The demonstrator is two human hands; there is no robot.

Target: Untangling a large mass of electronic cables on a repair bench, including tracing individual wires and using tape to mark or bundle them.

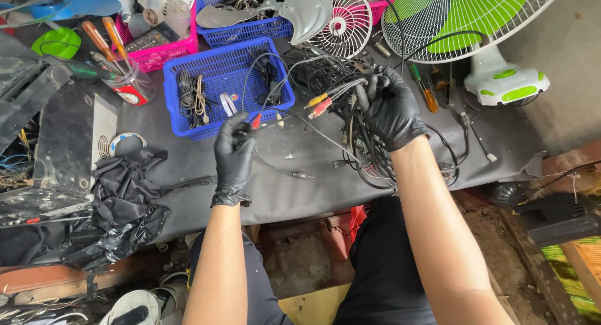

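Both my hands wear black gloves. My left hand (pixel 233 155) pinches a thin black cable with a red plug (pixel 256 120) at its end, just in front of the blue basket (pixel 188 125). My right hand (pixel 392 109) grips a tangled bundle of black cables (pixel 363 153) over the grey-covered table (pixel 294 187). Red and yellow plugs (pixel 319 103) stick out of the bundle to the left of that hand. A loose cable with a metal jack (pixel 302 174) lies between my hands.
The blue basket holds coiled wires. Behind it stand a pink basket (pixel 164 50), another blue basket (pixel 250 30) and fan parts. A green-and-white fan (pixel 494 68) sits far right, screwdrivers (pixel 427 90) beside it. Black cloth (pixel 125 193) lies at left.
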